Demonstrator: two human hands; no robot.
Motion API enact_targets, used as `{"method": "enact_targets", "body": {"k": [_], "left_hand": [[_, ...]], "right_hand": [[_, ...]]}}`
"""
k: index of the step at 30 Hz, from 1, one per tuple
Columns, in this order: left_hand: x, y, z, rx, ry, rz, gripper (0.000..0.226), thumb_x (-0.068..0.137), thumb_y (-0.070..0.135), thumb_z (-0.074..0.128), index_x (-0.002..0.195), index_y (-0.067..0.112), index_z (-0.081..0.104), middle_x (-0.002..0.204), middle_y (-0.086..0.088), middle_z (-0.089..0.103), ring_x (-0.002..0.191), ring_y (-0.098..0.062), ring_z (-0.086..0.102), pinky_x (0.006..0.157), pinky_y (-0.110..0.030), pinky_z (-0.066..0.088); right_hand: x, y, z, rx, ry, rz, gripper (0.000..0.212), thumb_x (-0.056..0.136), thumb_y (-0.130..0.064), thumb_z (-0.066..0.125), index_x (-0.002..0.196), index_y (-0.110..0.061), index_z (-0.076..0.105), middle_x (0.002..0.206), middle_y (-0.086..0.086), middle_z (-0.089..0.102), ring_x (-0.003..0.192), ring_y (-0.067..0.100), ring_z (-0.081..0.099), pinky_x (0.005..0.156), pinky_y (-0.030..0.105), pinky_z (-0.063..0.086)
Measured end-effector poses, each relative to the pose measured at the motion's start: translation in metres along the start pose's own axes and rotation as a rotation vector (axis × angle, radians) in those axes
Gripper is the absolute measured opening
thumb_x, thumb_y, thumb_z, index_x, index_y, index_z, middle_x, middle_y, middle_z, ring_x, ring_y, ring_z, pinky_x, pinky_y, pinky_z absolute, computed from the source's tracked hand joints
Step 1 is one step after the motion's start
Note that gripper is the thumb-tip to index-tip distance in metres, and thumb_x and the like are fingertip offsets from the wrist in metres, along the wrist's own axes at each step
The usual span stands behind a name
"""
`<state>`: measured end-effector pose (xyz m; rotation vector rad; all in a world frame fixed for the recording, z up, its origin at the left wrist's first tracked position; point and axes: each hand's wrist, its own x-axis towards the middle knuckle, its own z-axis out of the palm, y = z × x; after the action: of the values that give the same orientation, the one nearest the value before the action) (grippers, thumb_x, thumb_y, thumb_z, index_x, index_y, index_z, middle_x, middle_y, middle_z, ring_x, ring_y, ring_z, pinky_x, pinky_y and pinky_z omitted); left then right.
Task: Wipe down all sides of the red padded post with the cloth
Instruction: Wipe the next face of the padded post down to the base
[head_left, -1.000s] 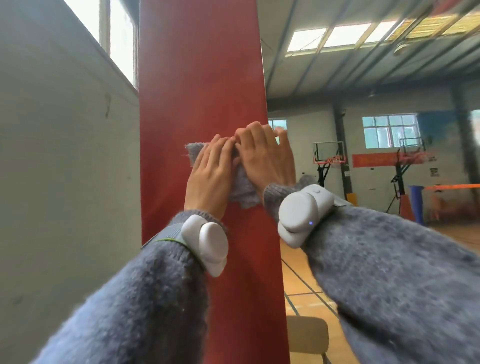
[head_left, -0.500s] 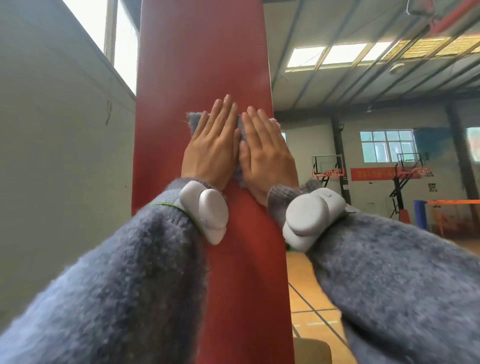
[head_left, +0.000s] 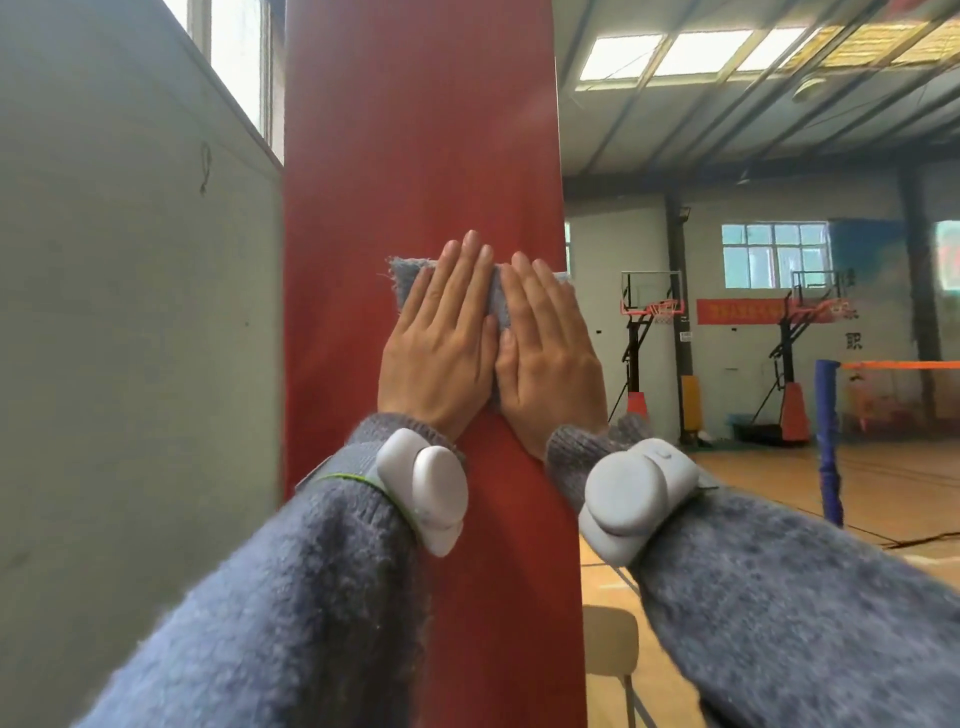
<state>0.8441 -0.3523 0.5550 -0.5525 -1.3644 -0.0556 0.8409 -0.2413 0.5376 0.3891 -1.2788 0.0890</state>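
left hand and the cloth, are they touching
Touching: the head view shows the left hand flat on the cloth, pressing it to the red padded post.

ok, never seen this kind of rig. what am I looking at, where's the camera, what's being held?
No robot here: a person works with two bare hands. Every picture comes from one wide-angle camera worn on the head, looking forward at the hands. The left hand and right hand lie flat, side by side, fingers straight, pressing a grey-blue cloth against the front face of the red padded post. Nothing is gripped; the cloth is pinned by the palms. The white pods strapped on both wrists look like trackers, though the pictures cannot confirm it. Behind: a gym with basketball hoops; a grey wall stands left.
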Motion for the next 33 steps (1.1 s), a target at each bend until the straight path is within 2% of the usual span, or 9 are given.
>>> {"method": "enact_targets", "body": {"k": [3, 5, 11, 15, 19, 22, 25, 29, 33], "left_hand": [[-0.016, 0.003, -0.006, 0.010, -0.047, 0.047, 0.049, 0.093, 0.016, 0.031, 0.135, -0.007, 0.042, 0.141, -0.021, 0.042, 0.132, -0.029, 0.039, 0.113, -0.030, 0.011], [-0.012, -0.003, -0.006, 0.025, -0.051, 0.098, 0.049, 0.093, 0.016, 0.031, 0.134, -0.007, 0.043, 0.140, -0.022, 0.043, 0.131, -0.031, 0.041, 0.113, -0.031, 0.011], [0.043, -0.040, 0.005, 0.079, -0.008, 0.104, 0.050, 0.095, 0.018, 0.028, 0.135, -0.008, 0.042, 0.141, -0.022, 0.042, 0.131, -0.033, 0.040, 0.110, -0.033, 0.016], [0.067, -0.056, 0.003, 0.059, -0.071, 0.031, 0.059, 0.095, 0.027, 0.011, 0.144, -0.001, 0.028, 0.151, -0.015, 0.026, 0.141, -0.025, 0.023, 0.114, -0.028, 0.006], [0.060, -0.045, 0.004, 0.058, -0.072, -0.057, 0.060, 0.094, 0.029, 0.007, 0.147, 0.002, 0.019, 0.155, -0.011, 0.017, 0.144, -0.021, 0.014, 0.113, -0.024, -0.001], [0.042, -0.033, 0.004, 0.044, 0.013, -0.128, 0.054, 0.096, 0.024, 0.018, 0.143, 0.000, 0.032, 0.150, -0.014, 0.029, 0.140, -0.026, 0.027, 0.113, -0.028, 0.009], [0.018, -0.027, 0.002, 0.038, 0.096, -0.078, 0.048, 0.095, 0.018, 0.029, 0.135, -0.004, 0.045, 0.141, -0.019, 0.043, 0.131, -0.031, 0.041, 0.109, -0.032, 0.019], [-0.020, -0.023, -0.007, 0.021, 0.065, -0.055, 0.047, 0.098, 0.019, 0.030, 0.134, -0.006, 0.044, 0.140, -0.021, 0.043, 0.130, -0.030, 0.041, 0.111, -0.034, 0.021], [-0.043, -0.025, -0.014, 0.035, -0.001, -0.028, 0.047, 0.100, 0.020, 0.026, 0.136, -0.007, 0.040, 0.142, -0.022, 0.040, 0.132, -0.030, 0.038, 0.112, -0.032, 0.019]], "right_hand": [[-0.017, -0.007, -0.007, -0.008, -0.029, 0.010, 0.052, 0.100, -0.023, 0.017, 0.132, 0.003, 0.048, 0.136, 0.017, 0.049, 0.129, 0.028, 0.042, 0.112, 0.038, 0.026], [-0.012, -0.006, -0.006, -0.022, -0.017, 0.008, 0.047, 0.097, -0.020, 0.026, 0.131, 0.003, 0.049, 0.136, 0.017, 0.050, 0.128, 0.029, 0.045, 0.111, 0.038, 0.026], [0.057, 0.001, 0.025, -0.074, 0.104, -0.029, 0.045, 0.089, -0.017, 0.035, 0.122, 0.004, 0.058, 0.127, 0.018, 0.057, 0.118, 0.031, 0.055, 0.105, 0.038, 0.029], [0.086, 0.004, 0.042, -0.108, 0.140, -0.063, 0.045, 0.088, -0.017, 0.035, 0.120, 0.003, 0.060, 0.124, 0.017, 0.060, 0.115, 0.031, 0.057, 0.104, 0.036, 0.028], [0.082, 0.003, 0.039, -0.105, 0.152, -0.074, 0.045, 0.089, -0.015, 0.035, 0.122, 0.003, 0.059, 0.124, 0.018, 0.059, 0.116, 0.031, 0.056, 0.105, 0.036, 0.026], [0.066, -0.005, 0.033, -0.091, 0.147, -0.046, 0.044, 0.090, -0.014, 0.035, 0.123, 0.003, 0.058, 0.125, 0.018, 0.059, 0.118, 0.031, 0.055, 0.106, 0.037, 0.027], [0.039, -0.016, 0.026, -0.091, 0.109, -0.023, 0.044, 0.092, -0.015, 0.034, 0.126, 0.002, 0.056, 0.128, 0.018, 0.056, 0.121, 0.031, 0.052, 0.108, 0.039, 0.028], [0.003, -0.034, 0.012, -0.062, 0.039, -0.008, 0.050, 0.100, -0.021, 0.018, 0.128, 0.002, 0.054, 0.132, 0.017, 0.053, 0.125, 0.030, 0.048, 0.109, 0.040, 0.029], [-0.016, -0.043, 0.006, -0.050, -0.011, -0.036, 0.053, 0.101, -0.022, 0.016, 0.129, 0.002, 0.053, 0.134, 0.016, 0.052, 0.126, 0.029, 0.047, 0.109, 0.040, 0.029]]}}
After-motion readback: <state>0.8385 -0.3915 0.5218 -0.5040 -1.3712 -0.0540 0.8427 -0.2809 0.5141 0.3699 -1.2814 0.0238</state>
